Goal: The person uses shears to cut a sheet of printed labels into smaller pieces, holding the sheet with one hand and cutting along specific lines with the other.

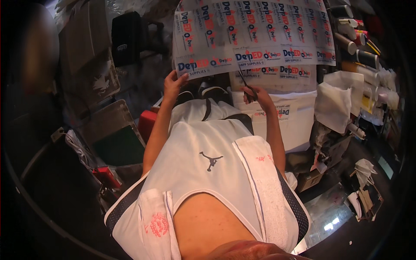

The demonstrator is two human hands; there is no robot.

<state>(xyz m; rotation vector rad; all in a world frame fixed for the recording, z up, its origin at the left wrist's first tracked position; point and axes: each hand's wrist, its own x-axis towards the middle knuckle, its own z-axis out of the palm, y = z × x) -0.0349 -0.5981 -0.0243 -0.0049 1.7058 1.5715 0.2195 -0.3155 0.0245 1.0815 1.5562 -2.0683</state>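
Observation:
A wide whitish sheet, printed with rows of repeated blue and red lettering, spreads out in front of me. My left hand pinches its near left corner between thumb and fingers. In my right hand is a dark pair of scissors, fingers closed round the handles. The blades point away from me and meet the sheet's near edge around its middle; how far they are open is too small to tell. Under the sheet, on the right, lies more white material with similar print.
To the right, several rolls are stacked beside loose pale sheets. A dark green panel and a red object sit on my left. A black case stands farther off. A towel hangs over my shoulders.

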